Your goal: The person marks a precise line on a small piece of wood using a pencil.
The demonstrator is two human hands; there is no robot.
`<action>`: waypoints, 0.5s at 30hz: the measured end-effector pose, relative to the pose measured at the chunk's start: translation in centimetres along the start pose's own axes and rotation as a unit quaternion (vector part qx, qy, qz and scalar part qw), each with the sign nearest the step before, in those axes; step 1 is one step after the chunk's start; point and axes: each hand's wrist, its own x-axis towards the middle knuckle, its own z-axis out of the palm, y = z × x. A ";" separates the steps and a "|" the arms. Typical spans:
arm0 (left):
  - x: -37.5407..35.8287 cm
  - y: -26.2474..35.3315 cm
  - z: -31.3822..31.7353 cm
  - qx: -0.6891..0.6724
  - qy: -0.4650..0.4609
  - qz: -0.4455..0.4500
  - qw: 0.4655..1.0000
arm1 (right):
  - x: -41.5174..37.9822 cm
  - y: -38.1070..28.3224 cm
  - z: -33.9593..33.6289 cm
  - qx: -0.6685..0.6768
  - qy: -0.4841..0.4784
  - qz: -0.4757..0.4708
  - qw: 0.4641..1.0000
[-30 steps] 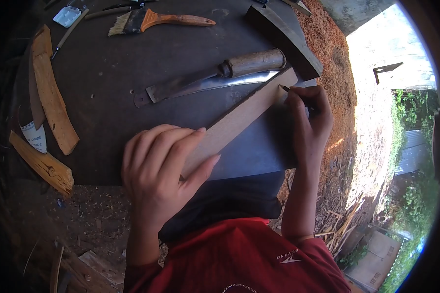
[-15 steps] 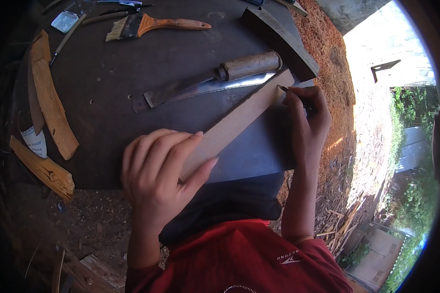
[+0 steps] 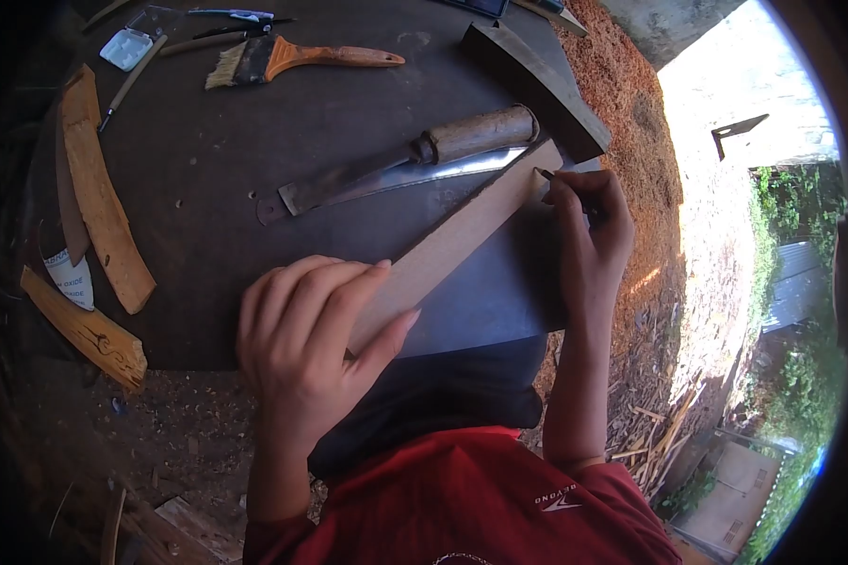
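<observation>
A flat wooden board (image 3: 466, 229) lies slantwise near the table's front edge. My left hand (image 3: 309, 325) grips its near end, fingers over the far edge and thumb along the near one. At the board's far end, my right hand (image 3: 594, 212) pinches a dark pencil (image 3: 549, 175), its pale tip touching the wood. Just beyond the board rests a chisel (image 3: 471, 135) with a thick wooden handle, and under it a shiny metal blade (image 3: 424, 175).
A paintbrush (image 3: 334, 56) and a white paint tray (image 3: 125, 47) lie on the dark table (image 3: 217, 141) at the back. A heavy dark block (image 3: 537, 87) stands at the back right. Curved wood pieces (image 3: 104, 193) and a sandpaper scrap (image 3: 69, 277) are at left. Sawdust (image 3: 645, 122) covers the ground.
The view has shifted slightly, so the table's contents appear a little lower. Both hands keep their holds, and the pencil tip stays near the same spot on the board.
</observation>
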 end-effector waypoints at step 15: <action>0.0 0.1 -0.1 0.004 -0.004 -0.003 1.000 | 0.1 0.3 0.0 0.006 0.003 0.000 1.000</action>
